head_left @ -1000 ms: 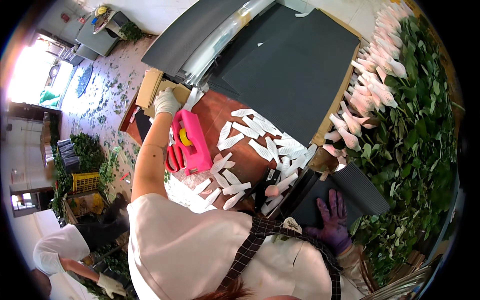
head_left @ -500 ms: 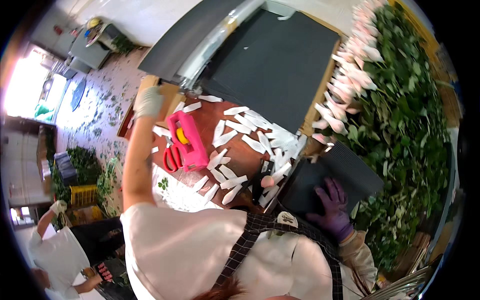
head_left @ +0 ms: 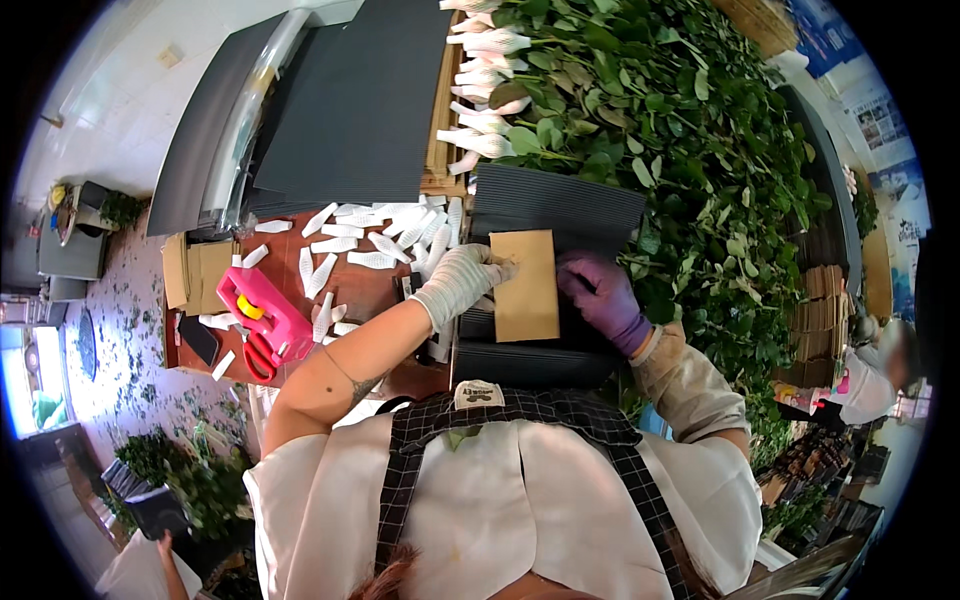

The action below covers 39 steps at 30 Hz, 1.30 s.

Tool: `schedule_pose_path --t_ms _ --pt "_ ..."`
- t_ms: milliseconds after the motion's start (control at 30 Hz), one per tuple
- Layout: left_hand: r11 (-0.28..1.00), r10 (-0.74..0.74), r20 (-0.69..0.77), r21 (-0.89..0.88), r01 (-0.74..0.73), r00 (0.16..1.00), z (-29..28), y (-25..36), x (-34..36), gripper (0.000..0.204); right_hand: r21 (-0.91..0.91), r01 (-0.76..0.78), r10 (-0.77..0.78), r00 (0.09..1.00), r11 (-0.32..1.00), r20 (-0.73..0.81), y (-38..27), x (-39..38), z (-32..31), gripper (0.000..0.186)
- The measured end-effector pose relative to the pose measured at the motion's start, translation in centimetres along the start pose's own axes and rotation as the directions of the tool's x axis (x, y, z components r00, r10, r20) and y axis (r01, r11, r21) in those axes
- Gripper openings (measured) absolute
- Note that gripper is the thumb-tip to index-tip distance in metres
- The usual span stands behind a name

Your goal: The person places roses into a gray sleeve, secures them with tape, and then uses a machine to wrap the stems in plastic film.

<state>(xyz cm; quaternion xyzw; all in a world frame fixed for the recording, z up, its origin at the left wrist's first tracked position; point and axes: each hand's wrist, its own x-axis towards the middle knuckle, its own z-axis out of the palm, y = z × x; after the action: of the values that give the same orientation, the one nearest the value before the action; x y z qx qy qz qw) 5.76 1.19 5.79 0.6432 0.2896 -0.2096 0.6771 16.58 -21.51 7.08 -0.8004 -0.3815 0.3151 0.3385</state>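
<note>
My left hand (head_left: 455, 285), in a whitish glove, pinches the left edge of a brown cardboard piece (head_left: 528, 305). The cardboard lies over a black corrugated sheet (head_left: 555, 205) in front of me. By the cardboard's right edge is my right hand (head_left: 605, 300), in a purple glove with its fingers curled; whether they grip anything is hidden. White foam net sleeves (head_left: 372, 260) are scattered on the reddish-brown table (head_left: 285, 225) to the left. A pink tape dispenser (head_left: 268, 312) stands there, with red-handled scissors (head_left: 260, 358) beside it.
Leafy stems with net-covered flower heads (head_left: 485, 140) are piled at the right. Large dark sheets (head_left: 350, 110) and a clear plastic roll (head_left: 245, 120) lie at the back left. Folded brown cardboard (head_left: 205, 275) sits on the table's left. Other people are at the lower left and far right.
My left hand has come from the table's far left to the middle, now holding the cardboard piece. My right hand has gone from spread flat on the black sheet to curled. The view has turned right.
</note>
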Motion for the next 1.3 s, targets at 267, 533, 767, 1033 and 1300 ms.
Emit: schedule_pose_path --t_ms 267,533,767,1033,1300 --pt "0.870 0.175 -0.134 0.484 -0.090 0.975 -0.3 1.9 -1.9 0.040 -0.622 0.314 -0.360 0.931 0.717 0.055 -2.5 0.0 2.8 0.068" --pt "0.030 0.588 0.477 0.794 -0.607 0.653 1.1 0.0 -2.1 0.079 -0.497 0.354 -0.074 0.864 0.792 0.498 -4.8 1.9 -3.4 0.044" --pt "0.094 0.398 0.476 0.829 -0.551 0.785 1.2 2.0 -3.0 0.076 -0.554 0.468 -0.557 0.831 0.689 0.010 -2.6 17.6 -9.5 0.015" --pt "0.047 0.397 0.581 0.760 -0.648 0.711 1.0 1.8 -1.2 0.075 -0.297 0.387 -0.481 0.783 0.873 -0.394 -7.0 12.0 -10.3 0.022" --pt "0.064 0.442 0.522 0.792 -0.607 0.729 1.7 1.6 -1.9 0.078 -0.669 0.145 -0.678 0.285 0.729 -0.677 -18.8 -7.7 -27.4 0.031"
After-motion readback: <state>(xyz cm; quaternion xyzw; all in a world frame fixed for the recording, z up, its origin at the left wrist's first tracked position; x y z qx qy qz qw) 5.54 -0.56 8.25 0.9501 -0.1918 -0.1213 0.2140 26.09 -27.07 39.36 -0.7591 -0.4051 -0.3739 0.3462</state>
